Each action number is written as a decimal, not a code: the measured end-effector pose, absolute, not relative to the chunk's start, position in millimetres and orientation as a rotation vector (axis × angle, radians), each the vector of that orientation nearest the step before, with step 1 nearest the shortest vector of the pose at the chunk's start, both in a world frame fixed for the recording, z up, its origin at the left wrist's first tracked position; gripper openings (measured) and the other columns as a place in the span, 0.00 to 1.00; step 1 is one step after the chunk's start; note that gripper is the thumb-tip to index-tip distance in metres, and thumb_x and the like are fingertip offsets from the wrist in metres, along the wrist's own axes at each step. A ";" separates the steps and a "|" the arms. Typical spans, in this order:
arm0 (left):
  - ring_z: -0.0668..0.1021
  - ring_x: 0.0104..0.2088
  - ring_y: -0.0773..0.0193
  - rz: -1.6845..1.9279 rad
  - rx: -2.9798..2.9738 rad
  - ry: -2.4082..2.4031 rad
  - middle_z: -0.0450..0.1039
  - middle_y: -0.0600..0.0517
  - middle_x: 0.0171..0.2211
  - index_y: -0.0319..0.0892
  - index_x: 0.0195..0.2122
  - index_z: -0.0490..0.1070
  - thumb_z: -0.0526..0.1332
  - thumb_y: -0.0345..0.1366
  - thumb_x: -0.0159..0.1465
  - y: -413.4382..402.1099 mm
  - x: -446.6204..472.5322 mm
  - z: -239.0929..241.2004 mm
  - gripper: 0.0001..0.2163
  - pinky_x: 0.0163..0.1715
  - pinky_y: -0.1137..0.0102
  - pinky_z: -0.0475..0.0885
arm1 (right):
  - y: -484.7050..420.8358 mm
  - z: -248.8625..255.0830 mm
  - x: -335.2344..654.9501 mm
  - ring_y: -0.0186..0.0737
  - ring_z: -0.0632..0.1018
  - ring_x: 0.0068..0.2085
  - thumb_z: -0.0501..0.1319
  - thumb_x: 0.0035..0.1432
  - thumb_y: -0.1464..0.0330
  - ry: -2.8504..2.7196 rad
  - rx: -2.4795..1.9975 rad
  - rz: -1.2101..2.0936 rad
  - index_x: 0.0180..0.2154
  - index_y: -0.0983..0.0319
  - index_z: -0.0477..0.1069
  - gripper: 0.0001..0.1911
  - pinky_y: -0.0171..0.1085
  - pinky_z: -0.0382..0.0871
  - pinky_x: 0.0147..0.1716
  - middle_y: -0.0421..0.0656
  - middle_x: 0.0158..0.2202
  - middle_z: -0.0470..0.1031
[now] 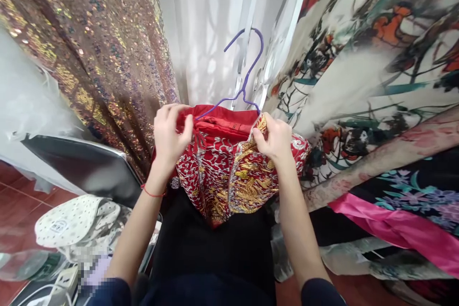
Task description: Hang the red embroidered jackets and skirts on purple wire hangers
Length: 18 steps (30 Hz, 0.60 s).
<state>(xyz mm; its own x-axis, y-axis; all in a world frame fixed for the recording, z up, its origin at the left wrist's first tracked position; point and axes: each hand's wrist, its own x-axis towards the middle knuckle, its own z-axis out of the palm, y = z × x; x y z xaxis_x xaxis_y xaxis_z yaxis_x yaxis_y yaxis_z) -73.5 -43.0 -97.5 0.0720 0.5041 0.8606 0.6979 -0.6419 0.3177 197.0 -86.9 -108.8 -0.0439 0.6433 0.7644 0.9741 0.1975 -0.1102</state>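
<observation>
In front of me is a red embroidered bodice [215,167] with silver scrollwork and gold patterning, its lower edge coming to a point. A purple wire hanger [245,87] sits in its top opening, the hook rising above the red lining. My left hand [170,134] is closed on the bodice's upper left edge, by the hanger's left arm. At the upper right, my right hand [273,137] grips the gold-trimmed edge between thumb and fingers. The ends of the hanger are hidden by the cloth and my hands.
Sequinned fabric [107,33] hangs at the left, white curtain [204,24] behind, and a floral-printed garment [333,52] at the right. Lower left are a dark chair-like panel [86,165], a dotted white cloth item [68,220] and a power strip [66,279]. Pink fabric [398,229] hangs lower right.
</observation>
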 end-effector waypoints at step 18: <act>0.77 0.51 0.57 -1.169 -2.444 -0.441 0.79 0.48 0.47 0.43 0.47 0.73 0.52 0.36 0.73 -52.5 20.5 -60.6 0.11 0.54 0.59 0.66 | -144.8 -70.7 191.8 0.43 0.77 0.27 0.40 0.74 0.60 -2.202 -1.828 -0.459 0.41 0.62 0.64 0.19 0.37 0.53 0.26 0.46 0.30 0.79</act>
